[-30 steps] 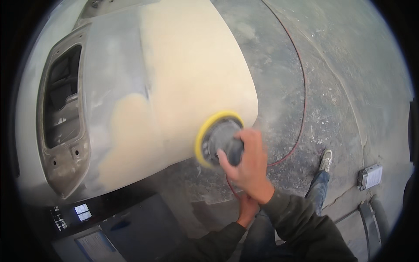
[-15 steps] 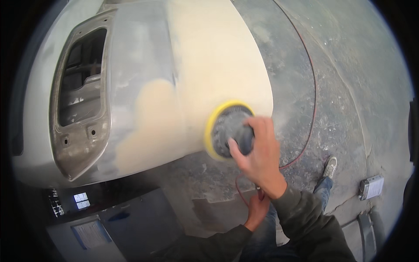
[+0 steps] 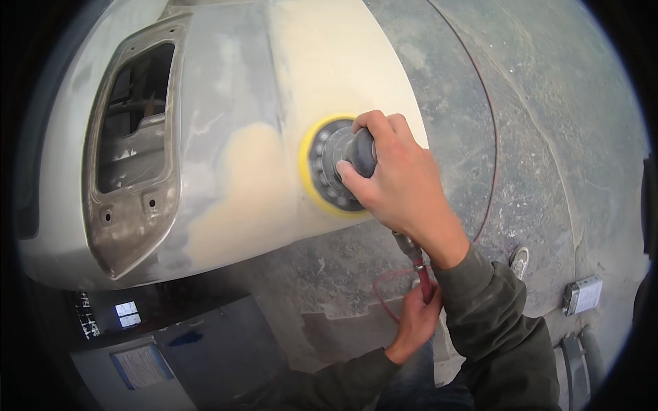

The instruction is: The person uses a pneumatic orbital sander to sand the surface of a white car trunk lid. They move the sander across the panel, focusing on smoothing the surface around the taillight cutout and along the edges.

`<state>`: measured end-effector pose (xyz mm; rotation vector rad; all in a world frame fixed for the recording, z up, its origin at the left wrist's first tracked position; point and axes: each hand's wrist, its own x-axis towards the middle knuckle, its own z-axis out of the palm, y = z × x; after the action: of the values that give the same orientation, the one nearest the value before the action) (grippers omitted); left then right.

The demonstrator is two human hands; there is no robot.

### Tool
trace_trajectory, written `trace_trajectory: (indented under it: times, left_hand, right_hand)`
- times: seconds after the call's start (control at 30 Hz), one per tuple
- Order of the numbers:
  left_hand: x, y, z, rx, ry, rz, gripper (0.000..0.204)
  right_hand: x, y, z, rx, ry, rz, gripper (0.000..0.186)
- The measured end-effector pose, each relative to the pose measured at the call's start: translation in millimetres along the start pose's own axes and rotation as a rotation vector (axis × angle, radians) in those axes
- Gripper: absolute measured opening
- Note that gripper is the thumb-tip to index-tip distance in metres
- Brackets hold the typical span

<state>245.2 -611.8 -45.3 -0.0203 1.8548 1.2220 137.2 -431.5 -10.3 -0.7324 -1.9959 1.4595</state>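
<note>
Gripping, and partly hiding, a round, yellow-rimmed sander (image 3: 334,147) in a curled right hand (image 3: 403,172), against a cream-coated panel (image 3: 339,65) near its lower edge. Pointing the sander's long axis down-right toward a red hose (image 3: 425,282), clasped in the left hand (image 3: 416,318). Lower left: cabinet (image 3: 223,359) with printed sheet (image 3: 142,366); far right: labelled box (image 3: 583,296); print too small to read.
</note>
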Motion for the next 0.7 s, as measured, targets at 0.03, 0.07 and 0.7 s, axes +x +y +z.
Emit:
trace_trajectory:
  times: [0.03, 0.07, 0.7]
  left_hand:
    - [-0.3, -3.1, -1.0, 0.008, -0.003, -0.015, 0.027]
    - [-0.5, -7.6, -1.8, 0.017, -0.008, -0.024, 0.026]
    - [37.5, -113.9, -95.2, 0.613, 0.053, 0.120, 0.055]
  right_hand:
    - [-1.6, -0.3, 0.4, -0.003, -0.014, 0.009, 0.041]
    - [-4.7, 0.3, -1.3, 0.006, -0.004, 0.008, 0.041]
    - [-68.1, 11.0, 37.6, 0.074, 0.256, -0.075, 0.052]
